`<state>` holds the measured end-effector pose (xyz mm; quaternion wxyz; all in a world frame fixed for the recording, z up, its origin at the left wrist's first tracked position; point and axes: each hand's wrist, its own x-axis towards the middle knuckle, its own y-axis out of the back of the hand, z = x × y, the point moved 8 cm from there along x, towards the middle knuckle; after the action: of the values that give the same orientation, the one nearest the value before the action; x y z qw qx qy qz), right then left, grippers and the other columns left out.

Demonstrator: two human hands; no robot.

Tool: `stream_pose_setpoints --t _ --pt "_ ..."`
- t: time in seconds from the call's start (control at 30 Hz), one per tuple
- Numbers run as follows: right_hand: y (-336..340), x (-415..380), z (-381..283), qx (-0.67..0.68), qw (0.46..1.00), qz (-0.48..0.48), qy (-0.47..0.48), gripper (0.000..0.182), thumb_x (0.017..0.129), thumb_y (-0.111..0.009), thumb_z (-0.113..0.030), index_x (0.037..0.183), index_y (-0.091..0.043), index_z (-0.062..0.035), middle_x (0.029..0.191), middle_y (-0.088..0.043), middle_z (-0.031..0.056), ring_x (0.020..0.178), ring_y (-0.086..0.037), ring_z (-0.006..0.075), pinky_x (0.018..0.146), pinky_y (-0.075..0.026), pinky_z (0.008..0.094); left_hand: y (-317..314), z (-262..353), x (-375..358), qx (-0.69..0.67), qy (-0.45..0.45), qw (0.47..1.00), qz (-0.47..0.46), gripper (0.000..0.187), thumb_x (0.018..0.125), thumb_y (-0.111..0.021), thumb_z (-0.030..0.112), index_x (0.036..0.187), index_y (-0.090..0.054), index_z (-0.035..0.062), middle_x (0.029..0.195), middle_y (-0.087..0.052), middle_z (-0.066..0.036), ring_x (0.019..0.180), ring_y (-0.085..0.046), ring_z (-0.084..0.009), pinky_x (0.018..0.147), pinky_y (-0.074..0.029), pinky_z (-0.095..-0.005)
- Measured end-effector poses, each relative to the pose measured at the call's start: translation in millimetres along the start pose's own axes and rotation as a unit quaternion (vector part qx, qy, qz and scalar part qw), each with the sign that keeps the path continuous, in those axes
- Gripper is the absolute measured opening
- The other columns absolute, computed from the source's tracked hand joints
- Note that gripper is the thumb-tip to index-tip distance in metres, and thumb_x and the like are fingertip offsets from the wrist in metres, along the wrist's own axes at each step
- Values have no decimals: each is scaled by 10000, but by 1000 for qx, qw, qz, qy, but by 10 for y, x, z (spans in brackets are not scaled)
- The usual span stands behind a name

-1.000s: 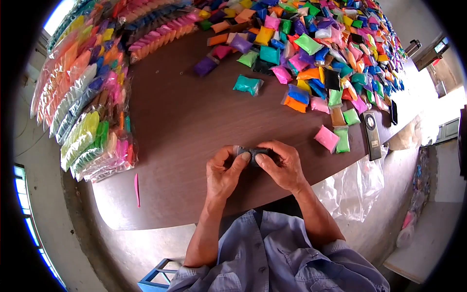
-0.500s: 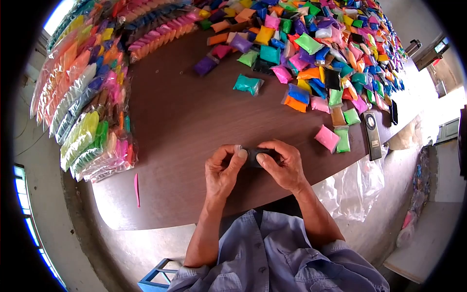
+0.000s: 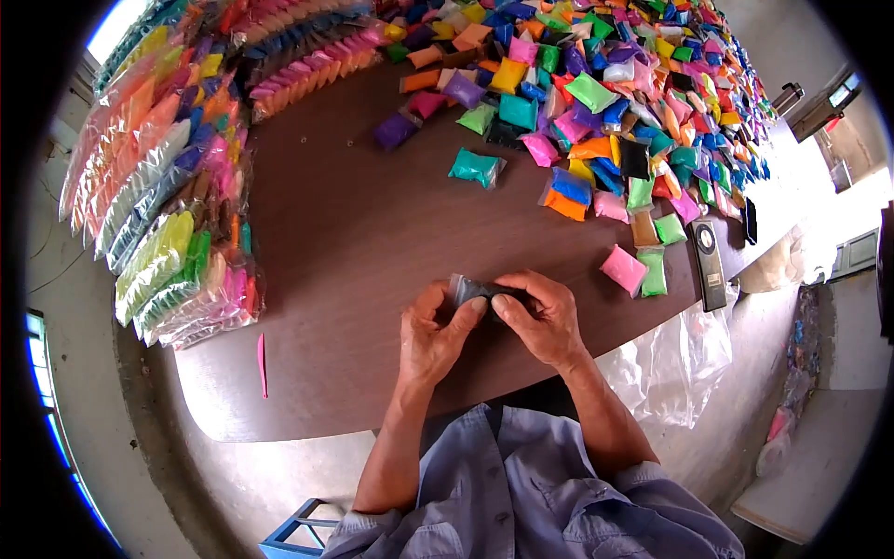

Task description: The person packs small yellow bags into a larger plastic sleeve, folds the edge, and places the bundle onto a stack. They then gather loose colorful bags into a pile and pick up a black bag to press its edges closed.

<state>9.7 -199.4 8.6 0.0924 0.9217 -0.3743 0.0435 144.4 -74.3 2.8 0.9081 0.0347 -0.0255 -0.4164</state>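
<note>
Between both hands, over the table's near edge, is a small black packet (image 3: 477, 291) in clear plastic. My left hand (image 3: 436, 326) pinches its left end, thumb on top, and a flap of clear film stands up by the fingers. On the other end, my right hand (image 3: 542, 319) grips with thumb and curled fingers. The fingers hide much of the packet. The pink packet (image 3: 624, 271) and a light green packet (image 3: 653, 272) lie on the table to the right of my right hand. Farther off, a teal packet (image 3: 476, 168) lies by itself.
Many coloured packets (image 3: 596, 91) are heaped across the back and right of the brown table (image 3: 317, 233). Bagged rows of packets (image 3: 158, 186) stand at the left. A pink plastic tool (image 3: 262, 365) lies front left. At the right edge are a dark rectangular device (image 3: 709, 265) and a hanging clear bag (image 3: 675, 363).
My left thumb has slid right and slightly down along the black packet, so more of its clear film end shows. My right hand has barely moved.
</note>
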Motion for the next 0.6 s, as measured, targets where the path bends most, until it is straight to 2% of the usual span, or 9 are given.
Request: stream_pose_setpoints --t 0.03,0.13,0.27,0.33,0.37,0.43,0.53,0.6 --pt "22 -10 33 -10 1000 15 3 215 954 -790 -98 1125 -747 26 921 -725 71 778 -651 107 681 -511 264 -4 14 -11 3 13 1000 -1 190 997 -820 150 1064 -746 -11 857 -724 -1 796 -617 -79 718 -505 -266" --pt "52 -22 50 -23 999 29 3 221 958 -792 -104 1131 -747 26 921 -727 58 771 -635 96 666 -503 259 -20 -95 22 -53 16 998 11 188 994 -818 141 1067 -748 -17 843 -721 -5 784 -619 -79 709 -511 -282" --pt "-4 -34 54 -12 1000 14 -14 225 964 -798 -113 1134 -747 25 925 -731 46 791 -632 78 682 -507 252 4 -116 4 -38 -16 999 17 197 987 -822 135 1077 -748 -25 845 -730 -23 788 -629 -84 716 -521 -289" --pt "-50 -25 -58 -18 1000 9 13 189 985 -781 -72 1138 -740 31 884 -661 -37 756 -554 10 641 -442 188 1 -141 -6 -26 -18 999 10 207 989 -817 140 1082 -748 -32 859 -744 -37 795 -639 -93 725 -527 -285" --pt "-53 -32 -81 -21 1000 7 17 189 985 -781 -72 1138 -740 31 884 -661 -37 756 -554 10 641 -442 188 1 -150 -15 -29 -22 999 12 207 989 -817 140 1082 -748 -32 859 -744 -37 795 -639 -93 725 -527 -285" --pt "-27 -28 -26 -55 998 16 -7 205 975 -798 -109 1126 -752 21 924 -729 25 816 -634 56 722 -518 239 -2 -86 -15 -3 -40 999 26 210 999 -802 140 1094 -745 -38 869 -752 -55 798 -647 -103 730 -532 -285" --pt "-1 -59 55 -14 999 36 -22 194 987 -790 -112 1126 -754 18 927 -727 14 816 -633 57 721 -519 240 0 64 -42 3 -19 1000 23 204 1008 -794 126 1132 -743 -28 895 -727 -29 831 -637 -118 732 -519 -282" --pt "8 -75 37 -43 998 37 -18 193 993 -785 -112 1128 -751 22 929 -725 13 819 -633 56 721 -518 237 2 45 -26 -20 -11 1000 17 212 1004 -794 136 1136 -747 -24 890 -726 -33 823 -636 -121 726 -520 -292"
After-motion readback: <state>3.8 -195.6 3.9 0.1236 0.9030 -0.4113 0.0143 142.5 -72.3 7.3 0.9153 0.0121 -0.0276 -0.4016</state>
